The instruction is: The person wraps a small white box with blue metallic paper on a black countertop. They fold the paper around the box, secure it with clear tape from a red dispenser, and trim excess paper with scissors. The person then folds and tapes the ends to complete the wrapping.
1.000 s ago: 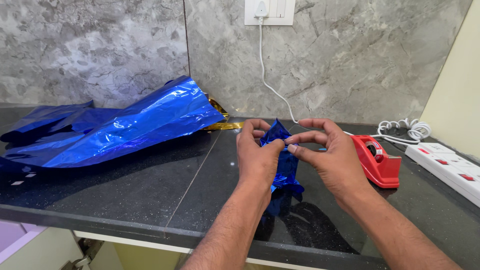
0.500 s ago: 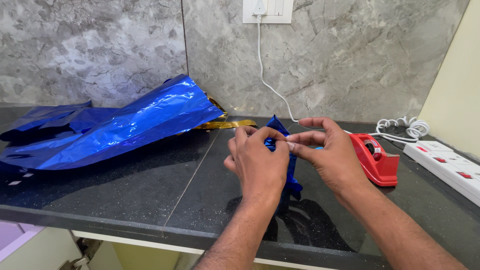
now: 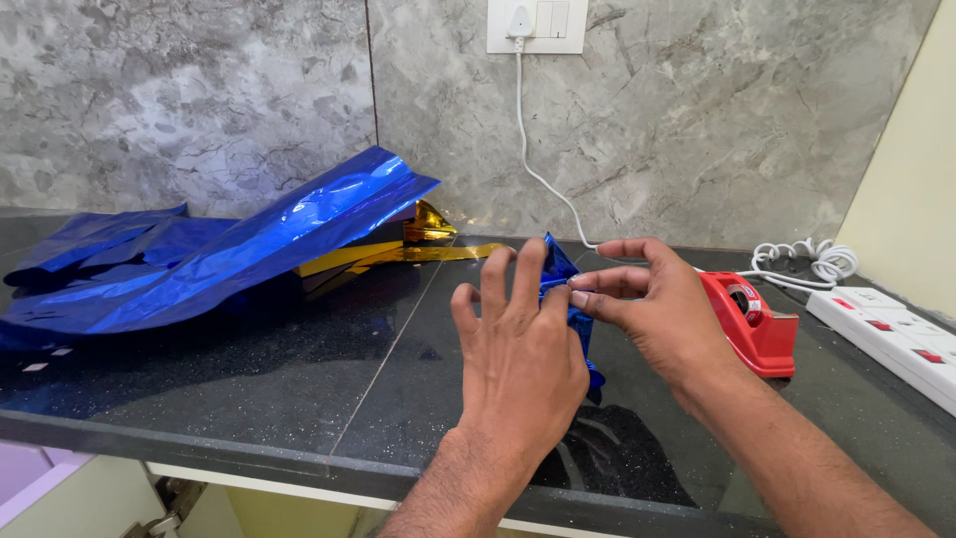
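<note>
The left hand [image 3: 520,344] is reaching forward from the near edge of the worktop [image 3: 299,389], back of the hand up, its fingers [image 3: 495,284] spreading wide and lying flat against the near face of the blue foil-wrapped parcel [image 3: 570,304]; they are touching it, not clasping it. The right hand [image 3: 659,317] is coming in from the right, palm turned leftward, its thumb and forefinger pinching the parcel's upper right edge while the remaining fingers are staying extended. The parcel is standing upright between both hands at mid-worktop, its long axis vertical, its pointed top aiming up. Just right of the right hand, a red tape dispenser [image 3: 749,321] is sitting. Further left, a loose blue foil sheet [image 3: 209,254] is lying over gold foil [image 3: 418,244].
</note>
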